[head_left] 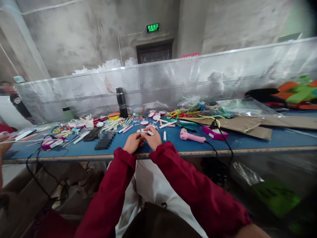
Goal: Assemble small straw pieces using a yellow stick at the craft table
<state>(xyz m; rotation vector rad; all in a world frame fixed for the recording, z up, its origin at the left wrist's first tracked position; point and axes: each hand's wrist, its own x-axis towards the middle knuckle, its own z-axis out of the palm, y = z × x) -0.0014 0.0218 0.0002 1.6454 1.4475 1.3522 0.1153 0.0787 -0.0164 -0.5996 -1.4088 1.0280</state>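
At the table's front edge, my left hand (133, 142) and my right hand (154, 140) meet with curled fingers. A small white stick-like piece (150, 133) pokes out of my right hand's closed fingers; its exact kind is too small to tell. What my left fingers pinch is mostly hidden. Just beyond both hands lie white discs with red rims (156, 117). Right of my right hand rests a white-and-teal pen-like tube (164, 136). Farther right, a pink glue gun (192, 136) lies on the blue tabletop (173, 144).
A purple box (215, 133) with a black cable sits beside flattened cardboard (255, 130). Coloured cords (205, 110) are heaped behind. A black bottle (121, 102) stands against the perforated metal screen (160, 84). Leftward are a dark phone-like slab (105, 140) and another person's hand (5, 142).
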